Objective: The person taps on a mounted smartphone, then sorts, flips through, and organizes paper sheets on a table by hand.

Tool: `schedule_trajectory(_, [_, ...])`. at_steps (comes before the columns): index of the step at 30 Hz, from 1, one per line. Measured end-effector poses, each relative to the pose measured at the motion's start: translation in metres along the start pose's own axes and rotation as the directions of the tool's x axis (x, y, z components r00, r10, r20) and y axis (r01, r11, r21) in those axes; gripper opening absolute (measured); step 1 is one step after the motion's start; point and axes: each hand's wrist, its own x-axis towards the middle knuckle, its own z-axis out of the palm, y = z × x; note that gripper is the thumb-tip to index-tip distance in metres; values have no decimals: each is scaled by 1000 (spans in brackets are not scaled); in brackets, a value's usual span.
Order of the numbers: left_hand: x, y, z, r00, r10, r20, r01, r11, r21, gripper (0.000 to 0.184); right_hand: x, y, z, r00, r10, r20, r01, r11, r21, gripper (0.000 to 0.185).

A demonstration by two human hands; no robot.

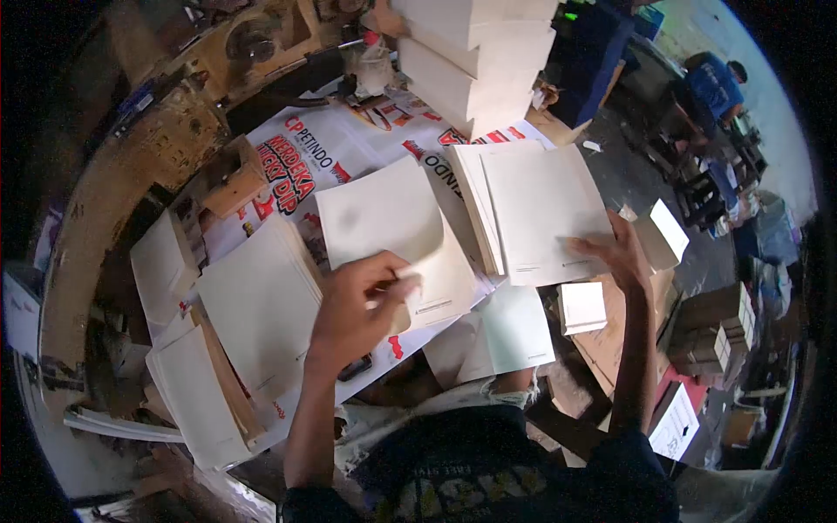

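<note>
My left hand (pixel 362 301) is closed on the lifted corner of a cream paper sheet (pixel 379 213), which curls up from the middle stack. Beneath it shows another sheet (pixel 449 296) with small print along its lower edge. My right hand (pixel 617 251) grips the right edge of a cream sheet (pixel 545 209), some fingers lying over its top face. That sheet rests askew on the right paper stack (pixel 473 196). To the left of my left hand sits another thick paper stack (pixel 257 301).
More paper piles (pixel 196 392) line the table's left side, near a wooden block (pixel 235 179). A printed banner (pixel 305 166) covers the table. Tall white stacks (pixel 475 65) stand at the back. Loose sheets (pixel 510 331) lie near my lap. A person in blue (pixel 715 87) sits far right.
</note>
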Motion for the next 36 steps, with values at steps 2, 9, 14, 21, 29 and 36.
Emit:
schedule_trajectory(2, [-25,7,-14,960,-38,-279,-18,980,-198,13,6,22,2,1000,6,-19,-5,1000,31,63])
schedule_trajectory(9, [-91,9,-61,972,-102,-213,192,866,461,40,-24,-46,74,990,143,10,-136,914,383,62])
schedule_trajectory(14, [-110,-12,-66,967,-150,-206,245,767,592,41,-32,-84,143,945,-77,317,-23,953,301,62])
schedule_trajectory(21, [-136,-26,-65,896,-124,-427,271,913,304,19,-20,-51,163,973,103,208,-171,924,342,74])
schedule_trajectory(29, [-148,-17,-81,623,-284,-729,365,930,-50,26,-30,-98,165,956,-78,282,-15,951,310,54])
schedule_trajectory(36, [-179,-81,-81,336,-227,-914,-510,772,-379,15,-53,-143,173,988,47,144,-113,864,491,51])
